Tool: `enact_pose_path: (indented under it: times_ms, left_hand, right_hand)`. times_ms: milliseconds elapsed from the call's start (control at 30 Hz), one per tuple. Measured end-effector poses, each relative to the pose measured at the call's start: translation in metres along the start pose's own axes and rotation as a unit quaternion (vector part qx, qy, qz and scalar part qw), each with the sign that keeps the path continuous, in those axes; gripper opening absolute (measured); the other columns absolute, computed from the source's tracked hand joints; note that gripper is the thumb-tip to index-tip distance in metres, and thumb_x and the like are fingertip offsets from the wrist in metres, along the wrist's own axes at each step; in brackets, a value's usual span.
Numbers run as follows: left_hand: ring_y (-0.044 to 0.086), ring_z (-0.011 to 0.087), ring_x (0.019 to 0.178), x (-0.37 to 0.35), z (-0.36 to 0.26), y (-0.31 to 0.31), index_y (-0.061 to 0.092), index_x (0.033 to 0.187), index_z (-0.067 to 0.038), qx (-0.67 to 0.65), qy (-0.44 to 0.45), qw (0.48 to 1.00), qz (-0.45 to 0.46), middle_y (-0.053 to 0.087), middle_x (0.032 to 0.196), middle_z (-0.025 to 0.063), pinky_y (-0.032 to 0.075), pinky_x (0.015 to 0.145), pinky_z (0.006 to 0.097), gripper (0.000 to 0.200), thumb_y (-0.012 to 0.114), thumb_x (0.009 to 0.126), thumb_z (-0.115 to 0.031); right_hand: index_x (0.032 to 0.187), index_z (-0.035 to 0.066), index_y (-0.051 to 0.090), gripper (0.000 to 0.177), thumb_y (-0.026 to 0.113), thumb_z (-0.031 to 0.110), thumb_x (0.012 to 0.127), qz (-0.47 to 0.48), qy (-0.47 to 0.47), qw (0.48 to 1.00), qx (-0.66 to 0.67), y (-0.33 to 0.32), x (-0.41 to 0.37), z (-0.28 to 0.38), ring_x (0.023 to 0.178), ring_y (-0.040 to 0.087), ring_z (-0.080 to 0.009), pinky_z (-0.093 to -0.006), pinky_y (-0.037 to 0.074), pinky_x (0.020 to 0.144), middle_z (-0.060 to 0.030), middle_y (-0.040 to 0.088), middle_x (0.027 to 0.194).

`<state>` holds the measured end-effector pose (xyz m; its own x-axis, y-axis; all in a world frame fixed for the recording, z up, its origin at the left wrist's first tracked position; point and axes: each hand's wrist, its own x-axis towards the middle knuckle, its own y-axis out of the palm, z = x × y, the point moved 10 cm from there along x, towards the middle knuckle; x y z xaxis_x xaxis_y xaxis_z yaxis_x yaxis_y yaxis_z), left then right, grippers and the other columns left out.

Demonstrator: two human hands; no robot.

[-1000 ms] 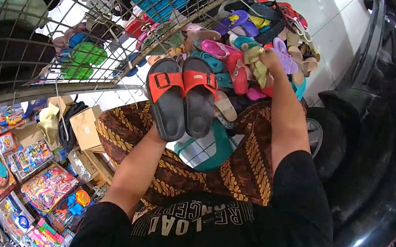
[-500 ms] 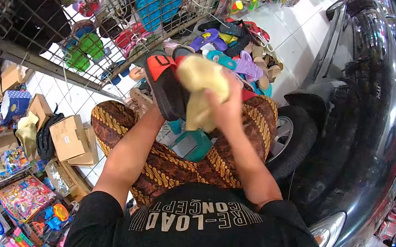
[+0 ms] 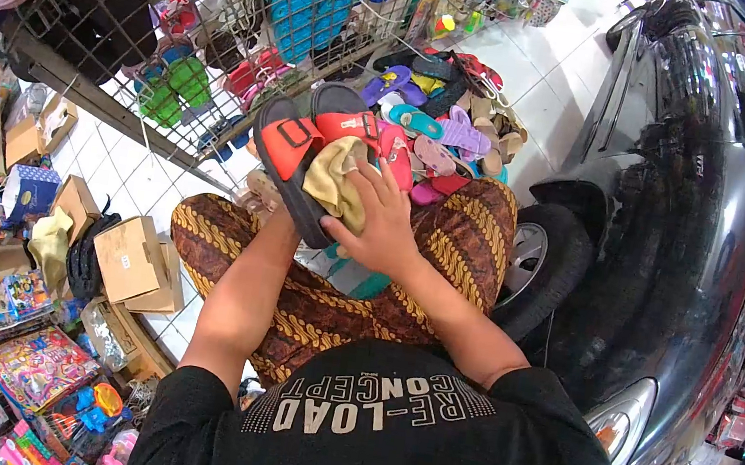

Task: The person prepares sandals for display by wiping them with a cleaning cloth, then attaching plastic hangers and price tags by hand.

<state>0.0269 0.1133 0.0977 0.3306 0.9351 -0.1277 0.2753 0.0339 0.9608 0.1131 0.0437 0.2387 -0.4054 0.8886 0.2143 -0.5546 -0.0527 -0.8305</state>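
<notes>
A pair of dark sandals with orange-red buckled straps (image 3: 295,138) is held up over my lap, tilted. My left hand (image 3: 283,225) supports the pair from below; its fingers are hidden behind the soles. A crumpled pale-yellow cloth (image 3: 335,176) lies against the sandals' footbeds. My right hand (image 3: 381,218) presses the cloth there, fingers over its right edge and thumb near the sole's lower end. Just beyond is a heap of mixed sandals, with lilac sandals (image 3: 465,136) and a turquoise sandal (image 3: 415,121) among them.
A wire rack (image 3: 229,35) hung with footwear stands ahead on the left. A black car (image 3: 664,233) is close on my right, its front wheel (image 3: 542,264) beside my knee. Cardboard boxes (image 3: 127,255) and packaged toys (image 3: 44,368) lie to my left on white tiles.
My right hand has moved down and left with the cloth, from a blurred position above the sandals onto their footbeds. The sandals have turned, showing both straps more fully.
</notes>
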Motion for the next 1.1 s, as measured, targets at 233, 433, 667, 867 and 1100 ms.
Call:
enact_pose_path:
  times_ms: [233,433,667,867,1100]
  left_hand:
    - [0.058,0.0315,0.116,0.0,-0.003,-0.003,0.052,0.134,-0.01,-0.001,0.032,0.999,-0.017,0.059,0.129,0.013,0.047,0.101,0.0449,0.067,0.038,0.095,-0.063]
    - [0.058,0.0314,0.115,-0.001,-0.006,-0.013,0.053,0.133,-0.01,0.003,0.048,0.998,-0.028,0.059,0.129,0.013,0.048,0.1,0.0446,0.067,0.038,0.095,-0.063]
    - [0.059,0.0312,0.115,0.0,-0.007,-0.018,0.053,0.133,-0.011,0.011,0.071,0.997,-0.042,0.059,0.128,0.0129,0.048,0.1,0.0444,0.066,0.039,0.095,-0.063]
    - [0.059,0.0311,0.114,-0.002,-0.011,-0.016,0.053,0.133,-0.011,0.021,0.111,0.991,-0.067,0.059,0.128,0.0129,0.049,0.099,0.0441,0.066,0.039,0.094,-0.063]
    - [0.059,0.031,0.114,-0.002,-0.01,-0.014,0.053,0.132,-0.011,0.025,0.111,0.991,-0.065,0.059,0.127,0.0129,0.049,0.099,0.0439,0.066,0.039,0.094,-0.063]
  right_hand:
    - [0.135,-0.002,0.046,0.052,0.055,0.002,0.084,-0.11,0.019,0.992,0.054,-0.007,0.002,-0.005,0.117,0.047,-0.0443,-0.0475,0.038,0.101,-0.0243,0.045,0.137]
    - [0.132,0.003,0.051,0.048,0.062,0.005,0.085,-0.109,-0.093,0.989,0.023,-0.009,0.002,-0.003,0.119,0.047,-0.0425,-0.0482,0.04,0.099,-0.0226,0.045,0.138]
    - [0.138,0.001,0.045,0.052,0.06,0.02,0.092,-0.058,-0.008,0.998,0.023,-0.004,0.013,0.004,0.119,0.046,-0.042,-0.0488,0.038,0.101,-0.0209,0.041,0.145]
    - [0.132,-0.001,0.048,0.047,0.057,0.023,0.094,-0.026,0.176,0.982,0.06,0.006,0.023,-0.015,0.119,0.044,-0.0427,-0.0478,0.036,0.1,-0.0199,0.044,0.139]
    - [0.123,0.004,0.055,0.035,0.057,0.023,0.093,-0.018,-0.087,0.994,-0.07,0.006,0.035,0.003,0.131,0.032,-0.0473,-0.0487,0.03,0.105,-0.02,0.046,0.13]
